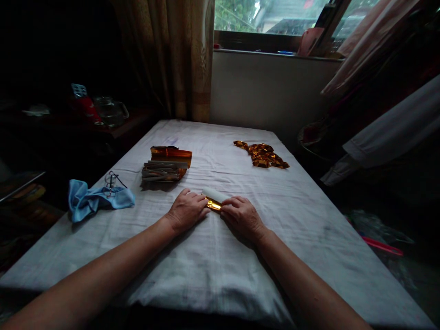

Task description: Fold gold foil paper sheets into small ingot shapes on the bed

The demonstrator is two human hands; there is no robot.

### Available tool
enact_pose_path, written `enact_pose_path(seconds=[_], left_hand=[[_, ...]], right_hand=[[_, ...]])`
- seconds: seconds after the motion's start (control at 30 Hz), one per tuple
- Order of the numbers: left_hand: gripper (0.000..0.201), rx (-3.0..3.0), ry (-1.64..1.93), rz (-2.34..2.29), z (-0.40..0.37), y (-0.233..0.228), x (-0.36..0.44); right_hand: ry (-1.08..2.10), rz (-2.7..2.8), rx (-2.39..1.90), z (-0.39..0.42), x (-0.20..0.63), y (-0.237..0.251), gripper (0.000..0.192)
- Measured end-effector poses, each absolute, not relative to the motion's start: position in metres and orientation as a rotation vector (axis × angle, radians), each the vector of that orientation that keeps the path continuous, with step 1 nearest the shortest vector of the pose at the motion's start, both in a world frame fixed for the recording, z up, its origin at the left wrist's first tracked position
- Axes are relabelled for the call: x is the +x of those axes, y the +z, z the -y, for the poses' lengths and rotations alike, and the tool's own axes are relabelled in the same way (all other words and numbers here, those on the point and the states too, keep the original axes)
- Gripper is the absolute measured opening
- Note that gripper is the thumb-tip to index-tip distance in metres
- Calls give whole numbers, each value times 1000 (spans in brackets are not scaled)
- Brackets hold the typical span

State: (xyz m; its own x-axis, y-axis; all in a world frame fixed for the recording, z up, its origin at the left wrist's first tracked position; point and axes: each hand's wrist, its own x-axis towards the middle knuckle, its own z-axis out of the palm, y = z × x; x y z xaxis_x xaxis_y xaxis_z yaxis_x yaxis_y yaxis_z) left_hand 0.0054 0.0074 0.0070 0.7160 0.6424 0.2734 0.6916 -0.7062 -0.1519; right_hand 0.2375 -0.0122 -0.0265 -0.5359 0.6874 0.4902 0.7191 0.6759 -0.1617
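Note:
A small sheet of gold foil paper (213, 204), with a pale back side showing along its far edge, lies low on the white cloth between my hands. My left hand (188, 210) grips its left end, fingers closed over it. At the right end, my right hand (243, 217) pinches the paper with fingers bent. Farther off to the left sits a stack of gold foil sheets (167, 165), some curled, with grey edges facing me. A pile of folded gold foil pieces (264, 155) rests toward the far right of the table.
On the left of the cloth-covered table (302, 238) lie a light blue cloth (87, 199) and a pair of glasses (112, 183). A glass jug (110, 112) stands on a dark side table. Clothes (388, 128) hang at the right, and a curtain (178, 59) hangs behind.

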Motion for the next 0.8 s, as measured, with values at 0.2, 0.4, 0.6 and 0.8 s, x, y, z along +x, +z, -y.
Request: enact_pose_path(seconds=[0.2,0.4,0.6,0.8], left_hand=[[26,-2631,-379,1308,-3,5,23],[16,-2618,-352,1349,-5,3,29],[8,-2642,-375,1366,-2,1,24],[20,-2639,-452,1405,-4,1,27]], right_hand=[[12,2319,-1136,13,239,-26,19],[126,2327,-1166,6,242,-23,16],[291,2260,-1232,-6,241,-23,13],[372,2110,-1282,-4,242,-25,13]])
